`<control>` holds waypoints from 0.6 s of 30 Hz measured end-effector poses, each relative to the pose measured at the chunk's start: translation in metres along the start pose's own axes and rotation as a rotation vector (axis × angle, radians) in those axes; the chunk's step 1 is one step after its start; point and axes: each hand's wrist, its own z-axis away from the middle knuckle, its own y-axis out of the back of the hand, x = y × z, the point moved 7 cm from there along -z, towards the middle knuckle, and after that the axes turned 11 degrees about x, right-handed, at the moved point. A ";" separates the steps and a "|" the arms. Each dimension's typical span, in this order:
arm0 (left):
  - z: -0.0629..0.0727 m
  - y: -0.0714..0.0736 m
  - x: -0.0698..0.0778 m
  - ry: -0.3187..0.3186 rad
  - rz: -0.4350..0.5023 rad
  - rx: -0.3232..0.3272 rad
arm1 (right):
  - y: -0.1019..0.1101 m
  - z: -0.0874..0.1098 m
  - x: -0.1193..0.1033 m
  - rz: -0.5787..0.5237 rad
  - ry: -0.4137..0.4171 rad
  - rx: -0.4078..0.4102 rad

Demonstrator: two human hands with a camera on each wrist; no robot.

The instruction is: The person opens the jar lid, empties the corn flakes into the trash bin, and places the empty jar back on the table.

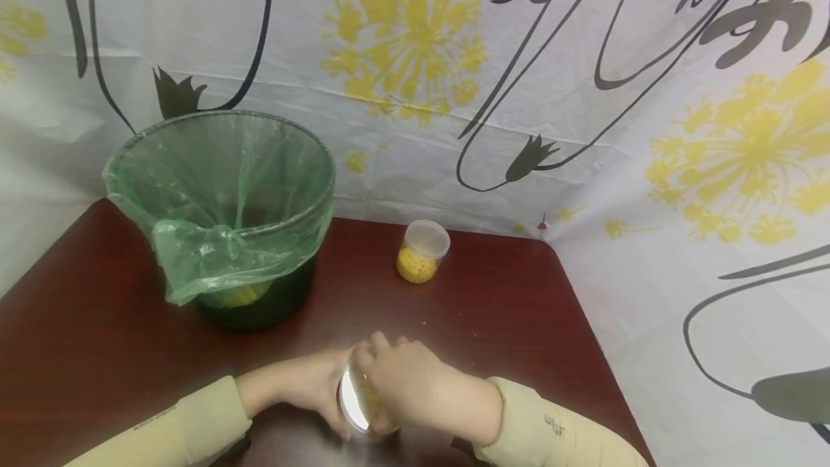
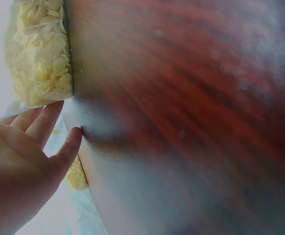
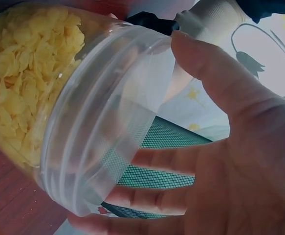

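A clear plastic jar [image 1: 352, 401] stands on the table at the lower middle of the head view. Yellow flake-like pieces [image 3: 30, 73] fill its lower part, and its translucent ridged top [image 3: 103, 112] faces my right palm. My left hand [image 1: 316, 380] holds the jar's left side, thumb nearer me and fingers on the far side; its fingertips [image 2: 54, 110] show low against the jar in the left wrist view. From above, my right hand [image 1: 411, 384] grips the top, thumb on one side and spread fingers on the other, covering much of the jar in the head view.
A second clear jar [image 1: 423, 251], partly filled with yellow pieces, stands near the table's back edge. To its left is a dark mesh bin [image 1: 288, 298] lined with a knotted green bag [image 1: 227, 258]. Patterned white sheeting [image 1: 570, 42] hangs behind the dark red table [image 1: 506, 308].
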 end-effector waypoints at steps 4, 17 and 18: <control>-0.001 -0.001 0.000 -0.028 -0.010 -0.005 | -0.001 0.000 -0.001 -0.005 0.034 -0.006; 0.000 0.000 -0.001 0.002 -0.018 -0.011 | 0.002 0.004 -0.007 -0.026 0.167 -0.001; 0.000 0.000 -0.001 0.005 -0.024 -0.009 | 0.003 0.004 -0.007 -0.024 0.174 0.004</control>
